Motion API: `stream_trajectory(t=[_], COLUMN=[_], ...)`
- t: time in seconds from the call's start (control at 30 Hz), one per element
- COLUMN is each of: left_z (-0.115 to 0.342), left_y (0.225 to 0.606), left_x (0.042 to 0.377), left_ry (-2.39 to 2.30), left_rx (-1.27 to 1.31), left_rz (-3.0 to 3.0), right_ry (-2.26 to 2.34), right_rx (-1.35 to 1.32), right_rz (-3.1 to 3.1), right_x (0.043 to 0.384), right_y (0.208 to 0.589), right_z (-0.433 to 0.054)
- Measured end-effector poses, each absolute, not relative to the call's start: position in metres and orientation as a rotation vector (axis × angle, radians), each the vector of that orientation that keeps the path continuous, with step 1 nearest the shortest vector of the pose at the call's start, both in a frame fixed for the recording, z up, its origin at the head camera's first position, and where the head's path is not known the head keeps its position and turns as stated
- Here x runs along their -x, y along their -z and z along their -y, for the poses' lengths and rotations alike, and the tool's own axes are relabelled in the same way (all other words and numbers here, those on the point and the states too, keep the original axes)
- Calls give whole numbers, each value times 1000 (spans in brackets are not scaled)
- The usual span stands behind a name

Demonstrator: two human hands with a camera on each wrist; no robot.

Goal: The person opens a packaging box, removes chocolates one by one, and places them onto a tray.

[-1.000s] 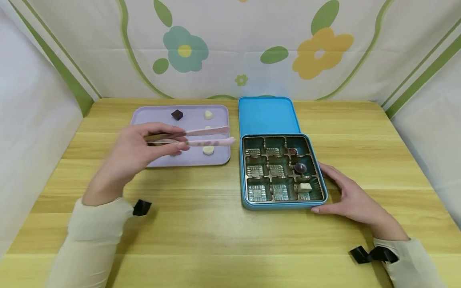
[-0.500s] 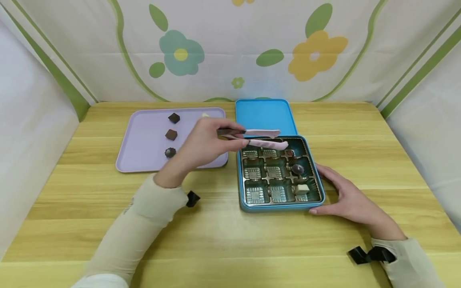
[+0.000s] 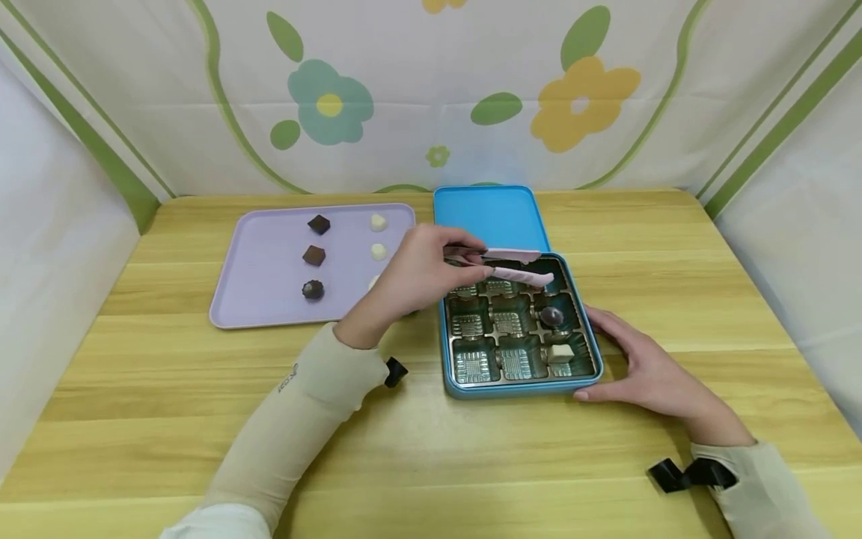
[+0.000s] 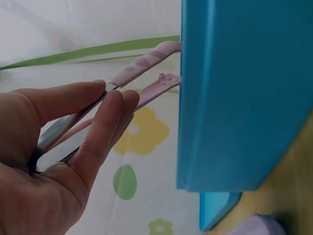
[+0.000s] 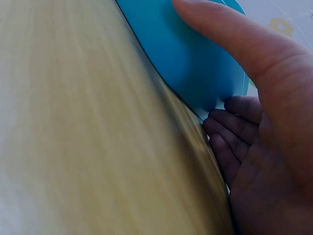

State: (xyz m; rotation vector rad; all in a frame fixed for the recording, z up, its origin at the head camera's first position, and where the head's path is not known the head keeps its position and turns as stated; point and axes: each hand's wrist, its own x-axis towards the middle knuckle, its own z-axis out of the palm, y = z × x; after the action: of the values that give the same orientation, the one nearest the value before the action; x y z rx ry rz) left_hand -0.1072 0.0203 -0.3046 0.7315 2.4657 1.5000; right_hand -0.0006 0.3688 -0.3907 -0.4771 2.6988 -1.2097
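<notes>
Tongs (image 3: 521, 277) pinched by left hand (image 3: 431, 266), which part-hides tray (image 3: 263, 258); right hand (image 3: 652, 374), thumb spread, touches tin (image 3: 525, 389) side.

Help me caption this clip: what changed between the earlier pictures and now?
The left hand moved right, carrying the tongs from over the purple tray to above the blue tin. Grips look unchanged. Unmoved: the right hand at the tin's near right corner, the dark ball and white block inside.
</notes>
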Motion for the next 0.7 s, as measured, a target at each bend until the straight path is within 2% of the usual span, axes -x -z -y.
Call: stream_trajectory(t=[0.37, 0.7], left_z=[-51, -79], left_y=[282, 267], left_x=[118, 120], left_ry=[-1059, -832], left_rx=[-859, -797], left_rz=[-2577, -2545], right_ry=[1165, 1171], right_rx=[485, 479], right_rz=[-2695, -2687], right_x=[1, 0], right_y=[388, 389], right_z=[-365, -361])
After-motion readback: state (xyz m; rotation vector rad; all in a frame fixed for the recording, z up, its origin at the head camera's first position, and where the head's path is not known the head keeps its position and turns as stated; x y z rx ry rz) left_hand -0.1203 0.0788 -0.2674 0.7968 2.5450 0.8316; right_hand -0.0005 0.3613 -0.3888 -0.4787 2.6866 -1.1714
